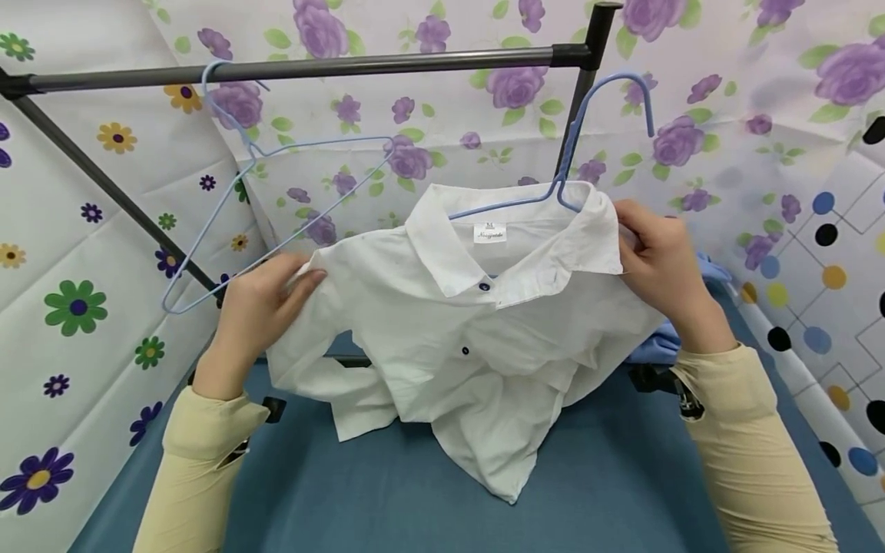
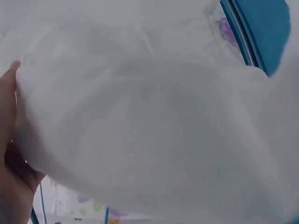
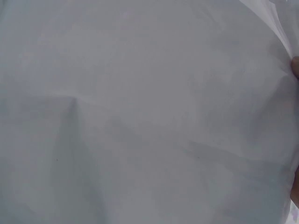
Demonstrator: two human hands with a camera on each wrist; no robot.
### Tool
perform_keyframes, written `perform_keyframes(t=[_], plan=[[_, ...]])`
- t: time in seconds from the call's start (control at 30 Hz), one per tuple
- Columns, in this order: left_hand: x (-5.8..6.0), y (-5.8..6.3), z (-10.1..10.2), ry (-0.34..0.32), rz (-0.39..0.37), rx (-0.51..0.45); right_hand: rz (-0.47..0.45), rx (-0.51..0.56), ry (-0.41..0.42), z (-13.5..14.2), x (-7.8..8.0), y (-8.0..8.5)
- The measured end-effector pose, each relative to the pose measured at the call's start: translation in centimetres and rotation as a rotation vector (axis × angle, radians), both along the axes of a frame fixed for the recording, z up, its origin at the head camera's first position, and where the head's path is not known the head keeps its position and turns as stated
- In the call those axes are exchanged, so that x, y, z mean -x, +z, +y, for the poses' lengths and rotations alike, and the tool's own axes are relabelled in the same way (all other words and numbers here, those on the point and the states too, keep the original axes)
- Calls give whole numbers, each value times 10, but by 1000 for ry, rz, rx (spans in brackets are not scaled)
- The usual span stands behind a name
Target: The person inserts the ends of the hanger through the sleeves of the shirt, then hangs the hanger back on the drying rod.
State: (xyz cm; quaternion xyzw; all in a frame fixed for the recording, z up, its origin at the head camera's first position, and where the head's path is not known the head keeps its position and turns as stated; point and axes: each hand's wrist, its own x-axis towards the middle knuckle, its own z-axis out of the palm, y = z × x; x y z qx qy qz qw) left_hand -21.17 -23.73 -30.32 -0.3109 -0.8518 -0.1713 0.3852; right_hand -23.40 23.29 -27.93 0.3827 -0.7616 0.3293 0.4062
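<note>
A white collared shirt [image 1: 408,307] with dark buttons hangs between my two hands, its top button fastened at the collar. My left hand [image 1: 259,315] pinches the shirt at the shoulder on the left side. At the collar's right end, my right hand [image 1: 664,265] grips the white fabric. A blue wire hanger [image 1: 563,165] sits inside the neck, its hook standing up above the collar and its lower part hidden in the shirt. White cloth fills most of both wrist views, with the left hand's fingers [image 2: 10,88] at the edge of the left one.
A second blue hanger [image 1: 207,223] hangs bare on the dark metal rail [image 1: 387,65], just beyond my left hand. The rack's upright [image 1: 588,84] rises behind the shirt. Blue cloth [image 1: 660,342] lies behind my right wrist on the blue-green table surface [image 1: 332,499].
</note>
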Motion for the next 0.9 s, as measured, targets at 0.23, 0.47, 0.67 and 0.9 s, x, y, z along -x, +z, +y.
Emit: perform_keyframes(t=[0.23, 0.47, 0.67, 0.9], plan=[[-9, 22, -8, -62, -5, -15, -19, -16, -2, -1, 0, 0], [-19, 55, 5, -114, 73, -105, -12, -15, -11, -5, 0, 0], [-22, 66, 37, -187, 55, -33, -30, -14, 3, -9, 0, -2], [-13, 48, 64, -181, -61, 106, -54, -18, 41, -14, 1, -5]])
